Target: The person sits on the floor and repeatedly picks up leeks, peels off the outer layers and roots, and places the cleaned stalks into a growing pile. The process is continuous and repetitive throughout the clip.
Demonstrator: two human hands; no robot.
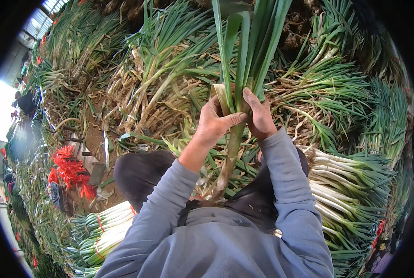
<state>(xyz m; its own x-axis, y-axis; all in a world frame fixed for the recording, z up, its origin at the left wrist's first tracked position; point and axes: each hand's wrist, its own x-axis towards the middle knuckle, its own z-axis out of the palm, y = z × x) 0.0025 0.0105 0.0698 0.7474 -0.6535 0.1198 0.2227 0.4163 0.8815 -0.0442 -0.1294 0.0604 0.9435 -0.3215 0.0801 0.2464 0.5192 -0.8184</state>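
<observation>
Between my knees a large green onion [235, 142] stands nearly upright, its root end towards my lap and its long green leaves [254, 45] rising away from me. Around its neck, where the leaves fork, both hands meet. My left hand [215, 120] grips the stalk from the left, thumb across it, with a dry, yellowish outer leaf [221, 99] bent over beside the fingers. From the right, my right hand [260, 113] holds the same neck, thumb pointing up along the leaves. Some fingers of both hands are hidden behind the stalk.
Peeled white-stalked onions [335, 187] lie piled at my right. Bundles tied with red bands [106, 226] rest at my left, near red plastic ties [71, 170] on a board. Unpeeled onions [158, 90] with dry leaves cover the ground ahead, with more heaps [328, 90] at the right.
</observation>
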